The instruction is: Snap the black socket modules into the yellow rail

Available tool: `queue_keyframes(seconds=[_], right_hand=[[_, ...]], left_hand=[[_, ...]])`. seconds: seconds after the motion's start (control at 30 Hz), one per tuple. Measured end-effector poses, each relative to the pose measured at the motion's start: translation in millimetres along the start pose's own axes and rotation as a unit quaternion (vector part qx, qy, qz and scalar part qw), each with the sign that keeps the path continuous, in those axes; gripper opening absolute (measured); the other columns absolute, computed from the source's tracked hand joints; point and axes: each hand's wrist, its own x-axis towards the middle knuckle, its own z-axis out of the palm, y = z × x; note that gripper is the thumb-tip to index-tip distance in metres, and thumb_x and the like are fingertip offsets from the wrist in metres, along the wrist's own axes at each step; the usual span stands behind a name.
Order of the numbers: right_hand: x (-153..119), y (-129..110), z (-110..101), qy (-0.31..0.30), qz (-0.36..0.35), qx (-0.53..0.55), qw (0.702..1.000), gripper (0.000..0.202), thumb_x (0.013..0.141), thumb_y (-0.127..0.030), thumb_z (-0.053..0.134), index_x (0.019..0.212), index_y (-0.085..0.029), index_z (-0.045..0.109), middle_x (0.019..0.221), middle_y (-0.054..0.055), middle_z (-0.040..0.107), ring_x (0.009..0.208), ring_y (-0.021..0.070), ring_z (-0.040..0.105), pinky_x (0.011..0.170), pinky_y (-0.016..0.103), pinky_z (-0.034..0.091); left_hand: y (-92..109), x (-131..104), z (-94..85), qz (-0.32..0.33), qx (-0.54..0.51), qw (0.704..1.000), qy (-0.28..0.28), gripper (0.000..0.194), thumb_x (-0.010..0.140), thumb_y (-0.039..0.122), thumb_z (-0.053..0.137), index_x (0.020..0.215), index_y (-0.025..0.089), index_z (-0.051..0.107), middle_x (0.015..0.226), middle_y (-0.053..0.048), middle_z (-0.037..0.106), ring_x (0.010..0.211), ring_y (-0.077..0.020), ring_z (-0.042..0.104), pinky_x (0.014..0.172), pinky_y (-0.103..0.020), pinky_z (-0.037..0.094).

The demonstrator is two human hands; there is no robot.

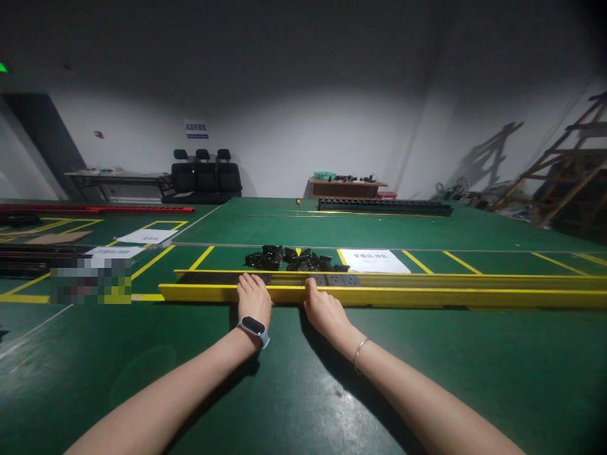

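A long yellow channel rail (427,297) lies across the green table in front of me. Black socket modules (336,280) sit inside its groove, to the right of my hands. My left hand (255,296), with a watch at the wrist, reaches over the front wall. Its fingers are extended and rest on a dark piece in the groove, which they partly hide. My right hand (326,311) is closed at the front wall, the fingers curled and one digit over the top edge beside the modules. Behind the rail is a pile of loose black parts (289,259).
A white printed sheet (374,261) lies behind the rail. Farther back is a black slotted strip (384,207). Black rails (42,260) and a red rail (99,208) lie at left. Seats (205,177) stand by the wall; a wooden ladder (559,158) is at right.
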Motion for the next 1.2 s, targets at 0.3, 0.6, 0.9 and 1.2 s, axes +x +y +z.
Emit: queue_keyframes(seconds=[0.3,0.6,0.9,1.2], right_hand=[[-1,4,2,-0.005,-0.042,0.013,0.999,0.028,0.093,-0.026,0.035,0.118,-0.015,0.035,0.085,0.012,0.067,0.08,0.0254,0.067,0.065,0.029,0.043],[15,18,-6,-0.036,-0.086,0.068,0.993,0.018,0.096,-0.028,0.035,0.107,-0.017,0.045,0.084,0.01,0.067,0.083,0.0192,0.065,0.061,0.022,0.037],[27,51,-17,-0.127,0.025,0.106,0.986,0.023,0.095,-0.029,0.035,0.103,-0.017,0.052,0.061,0.002,0.062,0.044,0.0098,0.055,0.049,0.019,0.037],[24,49,-31,-0.103,0.039,0.075,0.991,0.027,0.093,-0.025,0.039,0.111,-0.009,0.051,0.073,0.013,0.066,0.062,0.017,0.065,0.06,0.024,0.045]], left_hand=[[7,0,-25.4,-0.011,0.052,0.994,-0.098,0.059,0.08,0.027,0.058,0.125,-0.01,0.044,0.127,-0.037,0.045,0.12,-0.0422,0.046,0.096,-0.05,0.037],[3,5,-28.0,-0.005,0.018,0.995,-0.093,0.054,0.08,0.028,0.06,0.12,-0.007,0.05,0.122,-0.036,0.05,0.114,-0.0417,0.052,0.089,-0.048,0.043],[5,2,-15.2,0.123,-0.072,0.989,-0.025,0.057,0.08,0.038,0.06,0.123,0.0,0.052,0.123,-0.029,0.054,0.112,-0.0367,0.053,0.089,-0.045,0.044],[4,5,-6.7,0.191,-0.232,0.952,0.052,0.044,0.085,0.033,0.054,0.124,0.014,0.05,0.124,-0.012,0.056,0.114,-0.0253,0.048,0.098,-0.041,0.038]])
